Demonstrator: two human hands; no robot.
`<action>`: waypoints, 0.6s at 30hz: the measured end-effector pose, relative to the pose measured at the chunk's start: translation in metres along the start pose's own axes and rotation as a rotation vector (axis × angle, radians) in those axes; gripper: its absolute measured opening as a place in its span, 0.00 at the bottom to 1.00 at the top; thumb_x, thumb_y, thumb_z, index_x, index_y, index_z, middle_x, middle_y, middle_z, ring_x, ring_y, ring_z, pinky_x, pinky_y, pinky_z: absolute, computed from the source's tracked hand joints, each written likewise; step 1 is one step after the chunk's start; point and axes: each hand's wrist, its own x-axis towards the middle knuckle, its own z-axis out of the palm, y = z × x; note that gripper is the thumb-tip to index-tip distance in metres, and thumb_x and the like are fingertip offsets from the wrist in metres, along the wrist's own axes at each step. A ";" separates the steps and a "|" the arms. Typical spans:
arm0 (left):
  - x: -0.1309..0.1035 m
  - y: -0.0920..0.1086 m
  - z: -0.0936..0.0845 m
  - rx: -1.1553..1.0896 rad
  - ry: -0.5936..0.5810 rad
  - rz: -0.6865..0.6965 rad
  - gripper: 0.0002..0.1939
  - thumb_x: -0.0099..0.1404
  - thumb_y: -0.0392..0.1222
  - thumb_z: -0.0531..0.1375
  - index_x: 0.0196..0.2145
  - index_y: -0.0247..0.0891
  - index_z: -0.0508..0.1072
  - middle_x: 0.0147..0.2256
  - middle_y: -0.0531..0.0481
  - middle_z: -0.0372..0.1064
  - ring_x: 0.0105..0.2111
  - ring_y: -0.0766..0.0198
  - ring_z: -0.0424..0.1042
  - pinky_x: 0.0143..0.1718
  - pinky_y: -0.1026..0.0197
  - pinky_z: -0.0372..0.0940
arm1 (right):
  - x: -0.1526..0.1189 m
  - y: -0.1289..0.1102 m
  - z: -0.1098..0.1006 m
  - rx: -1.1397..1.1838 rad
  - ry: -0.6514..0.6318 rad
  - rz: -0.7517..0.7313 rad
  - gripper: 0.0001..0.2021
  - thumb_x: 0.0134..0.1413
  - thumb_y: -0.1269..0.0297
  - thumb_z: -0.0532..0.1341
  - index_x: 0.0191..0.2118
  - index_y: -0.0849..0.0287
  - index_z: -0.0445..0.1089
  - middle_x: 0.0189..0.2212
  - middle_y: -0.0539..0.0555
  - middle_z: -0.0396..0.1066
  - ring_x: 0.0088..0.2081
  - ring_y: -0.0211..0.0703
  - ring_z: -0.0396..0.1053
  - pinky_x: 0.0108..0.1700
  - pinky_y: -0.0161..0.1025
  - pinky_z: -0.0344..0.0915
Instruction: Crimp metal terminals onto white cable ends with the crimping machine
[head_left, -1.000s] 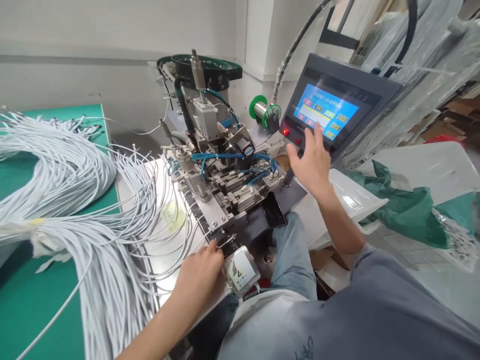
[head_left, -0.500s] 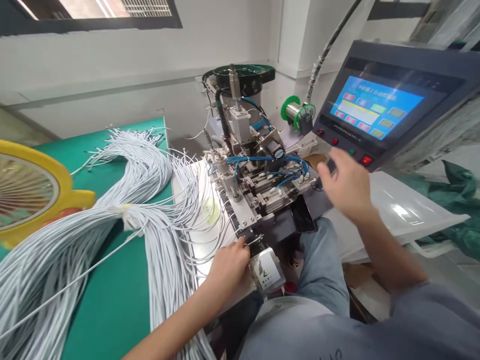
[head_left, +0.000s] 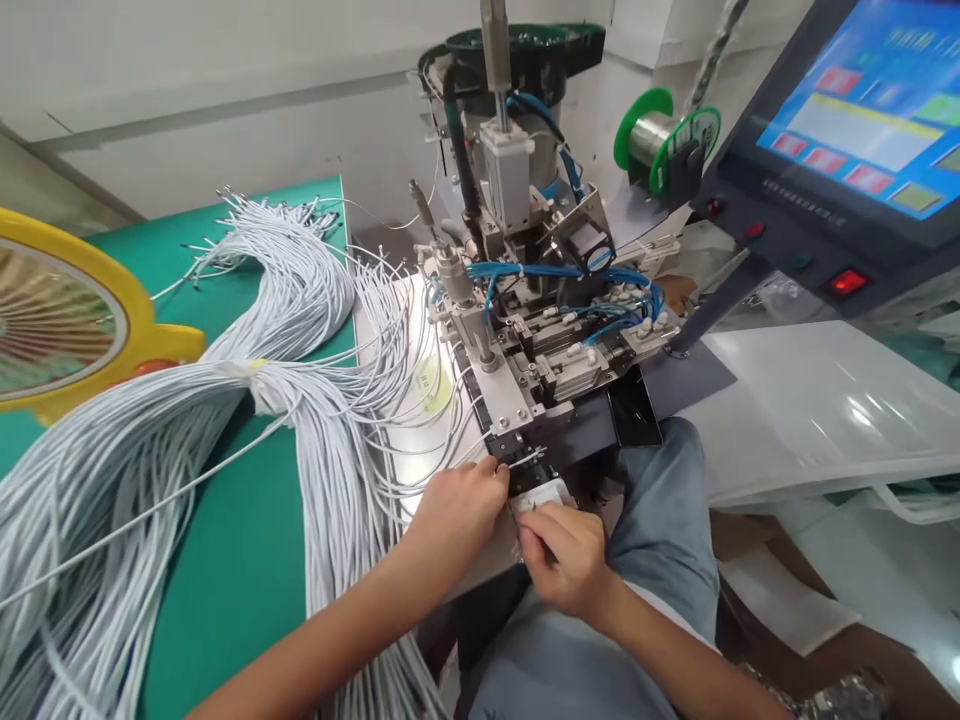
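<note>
My left hand is closed at the front edge of the metal machine, its fingers pinched on a white cable whose tip points right. Close beside it, my right hand has its fingers pressed together over the white box with a label; whatever it may hold is too small to name. Loose ends of white cables lie left of the machine, and a large tied bundle of white cables spreads over the green table.
A yellow fan stands at the left. Behind the machine is a green wire spool. The control panel hangs at the upper right, above a white tray. A dark phone lies at the machine's front.
My right hand has come down from near the panel's buttons to beside my left hand, and its fingers have closed. The camera view has moved closer to the machine.
</note>
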 end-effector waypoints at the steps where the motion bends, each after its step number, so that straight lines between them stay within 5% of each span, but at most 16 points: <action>1: 0.000 -0.001 0.000 0.006 -0.010 0.001 0.15 0.63 0.30 0.48 0.43 0.35 0.70 0.33 0.43 0.69 0.36 0.55 0.74 0.32 0.58 0.66 | -0.001 0.001 -0.001 0.002 0.000 -0.017 0.09 0.54 0.72 0.52 0.32 0.61 0.70 0.19 0.51 0.67 0.21 0.37 0.64 0.24 0.35 0.58; 10: 0.000 0.000 0.002 0.091 -0.108 -0.024 0.20 0.62 0.28 0.50 0.51 0.35 0.67 0.36 0.44 0.70 0.38 0.58 0.74 0.35 0.61 0.68 | -0.007 -0.001 -0.002 0.072 -0.007 -0.048 0.08 0.53 0.71 0.52 0.34 0.60 0.68 0.18 0.51 0.67 0.20 0.37 0.64 0.22 0.35 0.57; 18: -0.002 -0.006 0.025 0.027 -0.109 0.035 0.22 0.63 0.27 0.50 0.53 0.37 0.68 0.41 0.42 0.71 0.38 0.58 0.73 0.34 0.60 0.70 | -0.011 0.007 -0.010 0.131 0.059 0.091 0.12 0.54 0.70 0.51 0.23 0.54 0.67 0.11 0.46 0.61 0.11 0.34 0.58 0.14 0.34 0.55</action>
